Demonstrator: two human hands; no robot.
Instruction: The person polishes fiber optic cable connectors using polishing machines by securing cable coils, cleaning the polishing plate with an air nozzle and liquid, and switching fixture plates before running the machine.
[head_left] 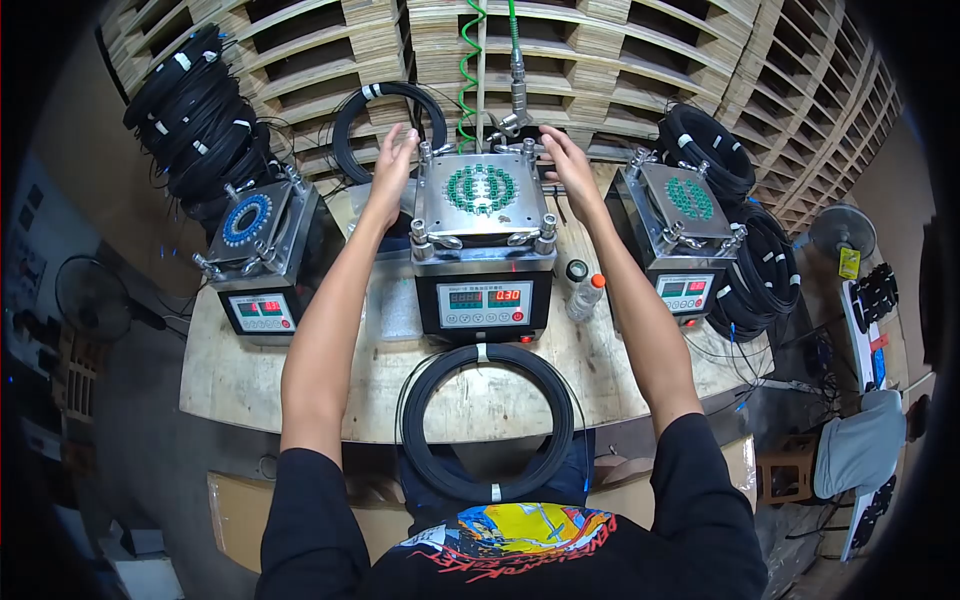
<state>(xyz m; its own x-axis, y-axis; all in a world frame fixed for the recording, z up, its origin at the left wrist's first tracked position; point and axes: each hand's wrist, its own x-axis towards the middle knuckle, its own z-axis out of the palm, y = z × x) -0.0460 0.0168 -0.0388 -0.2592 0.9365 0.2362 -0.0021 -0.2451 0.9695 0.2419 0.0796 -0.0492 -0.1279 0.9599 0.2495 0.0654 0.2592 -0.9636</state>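
The middle polishing machine (482, 290) stands in front of me, its red display reading 0.30. On top lies a square metal plate (440, 205) with a ring of green connectors (482, 188). My left hand (393, 178) is raised by the plate's far left corner post, fingers stretched out and holding nothing visible. Beside the far right corner post is my right hand (570, 172), its fingers extended; whether the fingertips touch the post is unclear. A coil of black cable (420, 400) hangs over the table's front edge, partly on my lap.
Similar machines stand left (262, 240) and right (685, 225) on the wooden table (240, 385). Black cable coils (195, 130) are stacked behind. An orange-capped bottle (587, 298) stands right of the middle machine. A metal air gun (518, 100) hangs behind. A person (860, 450) sits far right.
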